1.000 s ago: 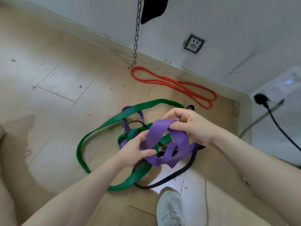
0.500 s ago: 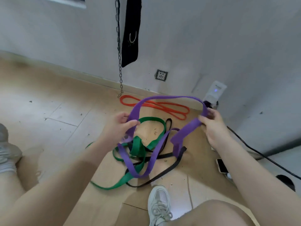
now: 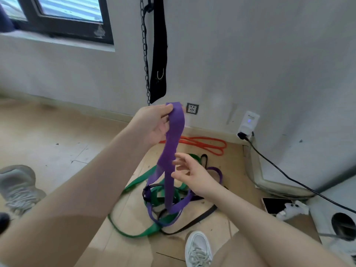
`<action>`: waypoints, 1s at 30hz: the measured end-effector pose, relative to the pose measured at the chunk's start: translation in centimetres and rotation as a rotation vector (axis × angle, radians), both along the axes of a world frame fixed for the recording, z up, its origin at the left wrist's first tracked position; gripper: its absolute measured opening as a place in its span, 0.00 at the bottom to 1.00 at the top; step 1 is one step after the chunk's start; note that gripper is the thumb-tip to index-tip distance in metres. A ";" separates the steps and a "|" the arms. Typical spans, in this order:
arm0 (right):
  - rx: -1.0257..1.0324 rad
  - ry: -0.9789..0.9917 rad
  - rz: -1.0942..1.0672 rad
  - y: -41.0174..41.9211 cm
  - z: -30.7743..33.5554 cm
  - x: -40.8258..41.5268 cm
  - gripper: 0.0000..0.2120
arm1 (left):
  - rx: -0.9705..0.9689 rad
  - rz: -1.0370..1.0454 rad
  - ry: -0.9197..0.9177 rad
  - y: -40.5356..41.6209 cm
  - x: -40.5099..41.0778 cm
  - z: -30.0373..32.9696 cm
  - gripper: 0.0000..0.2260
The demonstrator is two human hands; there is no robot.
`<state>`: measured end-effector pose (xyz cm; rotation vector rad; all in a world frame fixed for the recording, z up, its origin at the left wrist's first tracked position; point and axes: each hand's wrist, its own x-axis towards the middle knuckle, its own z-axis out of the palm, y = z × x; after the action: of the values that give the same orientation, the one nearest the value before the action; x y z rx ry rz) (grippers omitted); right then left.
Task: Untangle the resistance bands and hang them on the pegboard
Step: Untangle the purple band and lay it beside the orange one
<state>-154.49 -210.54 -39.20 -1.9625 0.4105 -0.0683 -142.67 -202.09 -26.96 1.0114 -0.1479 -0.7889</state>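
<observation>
The left hand [image 3: 154, 126] pinches the top fold of the purple band [image 3: 171, 149] between thumb and fingers, holding it up so it hangs straight down from the grip. Lower, the right hand [image 3: 189, 174] is spread loosely beside the hanging strip, fingertips seemingly just touching it, gripping nothing. The band's lower loops stay knotted with the green band [image 3: 134, 186] and black band [image 3: 194, 221] on the floor [image 3: 57, 135]. An orange band [image 3: 204, 144] lies apart by the wall. The tangle's crossings are hard to follow. No legible writing.
</observation>
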 end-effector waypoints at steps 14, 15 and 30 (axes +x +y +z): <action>0.342 -0.186 -0.214 1.2 2.4 -0.2 0.08 | 0.456 -0.051 -0.229 2.6 -0.9 -5.4 0.21; 0.462 -0.245 -0.338 0.7 2.7 0.2 0.08 | 0.555 -0.117 -0.315 3.2 -1.5 -6.9 0.24; 1.086 -0.380 -0.753 -3.7 7.1 -0.2 0.08 | 0.538 -0.401 -0.724 4.5 -5.7 -14.5 0.16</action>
<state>-154.69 -214.23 -32.09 -0.6380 0.7166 -0.5630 -148.35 -197.58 -41.44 1.7893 -0.8132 -0.8062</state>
